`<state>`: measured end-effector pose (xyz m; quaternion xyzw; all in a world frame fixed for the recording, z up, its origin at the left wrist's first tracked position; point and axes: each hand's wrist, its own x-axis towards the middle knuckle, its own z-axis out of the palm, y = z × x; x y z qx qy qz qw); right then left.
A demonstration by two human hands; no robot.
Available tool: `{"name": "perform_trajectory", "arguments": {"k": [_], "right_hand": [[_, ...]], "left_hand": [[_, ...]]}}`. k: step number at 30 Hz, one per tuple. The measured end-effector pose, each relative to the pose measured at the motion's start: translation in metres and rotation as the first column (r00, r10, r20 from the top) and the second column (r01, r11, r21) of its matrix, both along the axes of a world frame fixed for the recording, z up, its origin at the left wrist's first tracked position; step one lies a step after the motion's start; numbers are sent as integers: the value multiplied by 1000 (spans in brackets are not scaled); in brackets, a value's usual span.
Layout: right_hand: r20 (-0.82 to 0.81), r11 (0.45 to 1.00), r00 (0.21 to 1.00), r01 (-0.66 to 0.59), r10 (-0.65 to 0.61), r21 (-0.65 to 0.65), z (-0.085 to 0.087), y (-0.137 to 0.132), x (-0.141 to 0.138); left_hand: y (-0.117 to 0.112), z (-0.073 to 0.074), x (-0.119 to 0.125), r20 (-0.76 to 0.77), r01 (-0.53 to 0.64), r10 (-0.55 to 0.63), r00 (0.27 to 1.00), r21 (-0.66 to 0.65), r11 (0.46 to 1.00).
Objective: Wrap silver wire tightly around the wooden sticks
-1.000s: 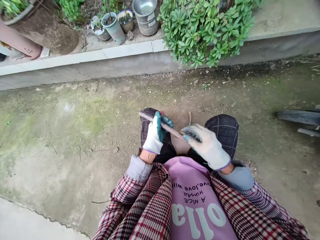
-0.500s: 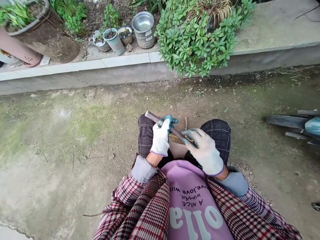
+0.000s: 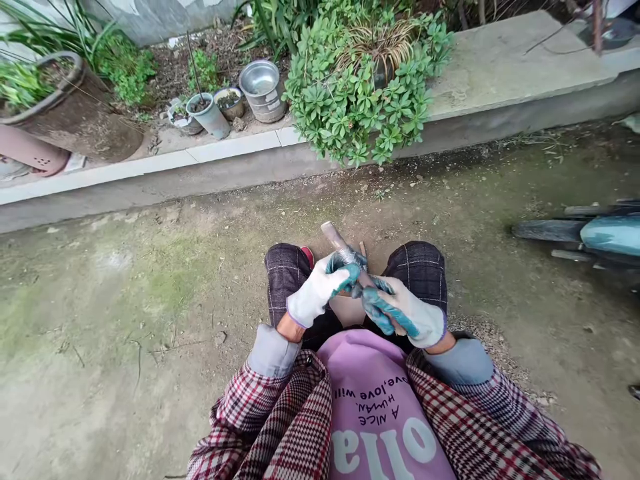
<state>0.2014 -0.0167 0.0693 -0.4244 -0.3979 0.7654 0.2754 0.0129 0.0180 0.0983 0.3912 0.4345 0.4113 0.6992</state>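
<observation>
A brown stick (image 3: pixel 336 236) with a pale cut end slants between my gloved hands, over the gap between my knees. Something shiny and grey, like thin wire or wrapping, circles it partway along. My left hand (image 3: pixel 327 283) is closed at this wrapped part, its thumb and fingers against the stick. Lower down, my right hand (image 3: pixel 403 308) has its fingers wrapped round the stick's near part, which the glove mostly hides. Both gloves are white with green-coated fingers. Behind the hands, a short piece of brown wood (image 3: pixel 363 249) shows, partly covered.
A raised bed edge (image 3: pixel 235 149) runs across the front, bearing a metal pot (image 3: pixel 261 93), small planters (image 3: pixel 210 117), a large brown pot (image 3: pixel 95 127) and a leafy bush (image 3: pixel 360 113). To the right stands a wheeled vehicle (image 3: pixel 545 230), partly visible. Twigs lie on the ground.
My right hand has gone from loose, spread fingers to a wrapped hold on the stick. The stick points more steeply away from me, and my left hand has turned. The view has shifted right.
</observation>
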Motion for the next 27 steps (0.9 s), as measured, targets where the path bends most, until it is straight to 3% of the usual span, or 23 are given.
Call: {"name": "perform_trajectory", "arguments": {"k": [3,7,12,20,23,27], "right_hand": [[-128,999,992,18,-21,-27,-3,-5,6],[-142,999,989,34,-40,-41,-10,-1,7],[99,968,964,240,-246,68,-13,18,12],[282,936,912,219,-297,277,-21,28,20],[239,948,935,204,-263,243,-22,27,20],[104,984,982,149,-158,95,-25,23,24]], "left_hand": [[-2,-9,-10,18,53,-52,998,-59,997],[-5,-16,-17,-96,33,-38,995,-59,998],[-11,-15,-29,-130,22,-36,991,-106,994],[-22,-26,-27,-162,117,-134,978,-108,987],[-27,-26,-25,-143,107,-122,982,-107,988],[-30,-23,-28,-213,88,-101,972,-73,993]]}}
